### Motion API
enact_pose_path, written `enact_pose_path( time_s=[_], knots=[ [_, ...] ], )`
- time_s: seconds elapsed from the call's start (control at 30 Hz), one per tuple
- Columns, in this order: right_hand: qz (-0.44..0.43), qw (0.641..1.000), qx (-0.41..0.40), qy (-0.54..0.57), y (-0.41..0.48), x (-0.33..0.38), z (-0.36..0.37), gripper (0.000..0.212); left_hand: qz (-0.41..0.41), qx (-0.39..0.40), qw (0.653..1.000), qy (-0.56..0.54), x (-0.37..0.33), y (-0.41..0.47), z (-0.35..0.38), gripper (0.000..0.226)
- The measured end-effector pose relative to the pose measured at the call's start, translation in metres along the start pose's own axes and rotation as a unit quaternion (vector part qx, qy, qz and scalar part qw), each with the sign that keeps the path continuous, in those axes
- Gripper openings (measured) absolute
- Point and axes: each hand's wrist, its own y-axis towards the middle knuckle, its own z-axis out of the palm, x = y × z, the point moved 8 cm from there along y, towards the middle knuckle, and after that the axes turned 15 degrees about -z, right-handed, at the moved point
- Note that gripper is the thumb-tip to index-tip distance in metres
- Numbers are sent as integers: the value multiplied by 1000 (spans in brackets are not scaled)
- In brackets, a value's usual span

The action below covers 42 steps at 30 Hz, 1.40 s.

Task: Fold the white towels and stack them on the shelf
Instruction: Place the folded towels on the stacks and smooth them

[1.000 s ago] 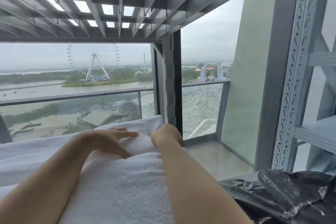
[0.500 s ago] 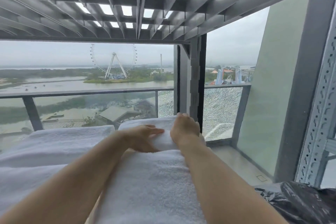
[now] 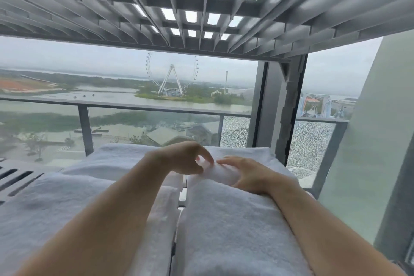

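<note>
Two folded white towels lie side by side on a slatted grey shelf (image 3: 15, 180). The right towel (image 3: 233, 226) runs from the near edge to the far end; the left towel (image 3: 56, 204) sits beside it across a narrow gap. My left hand (image 3: 186, 158) hovers over the far end of the right towel with fingers curled and spread, fingertips touching the cloth. My right hand (image 3: 244, 173) rests flat on the same far end, fingers apart. Neither hand grips anything. The towels' near edges are hidden by my forearms.
Another slatted grey shelf (image 3: 201, 6) hangs close overhead. Behind the towels are a glass balcony railing (image 3: 134, 107) and a grey window post (image 3: 275, 114). A pale wall panel (image 3: 363, 152) stands to the right.
The view has swung left and up. My left hand has lifted off the towel with fingers curled, and my right hand has opened from a closed fist to lie flat.
</note>
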Motion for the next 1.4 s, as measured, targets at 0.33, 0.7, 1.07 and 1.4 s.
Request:
enact_pose_path(
  time_s=[0.33, 0.7, 1.07, 1.4],
  knots=[
    [-68, 985, -133, -91, -7, 28, -24, 30, -19, 27, 996, -84, 17, -2, 11, 77],
    [-17, 996, -67, 54, -9, 13, -13, 31, 14, 3, 995, -98, 12, 1, 7, 38],
    [105, 987, 112, -52, -3, -11, 24, 61, -26, 20, 999, 28, 0, 8, 29, 58],
    [137, 981, 133, -45, -30, -15, -3, 83, 26, -23, 999, 18, 0, 2, 21, 54]
  ],
)
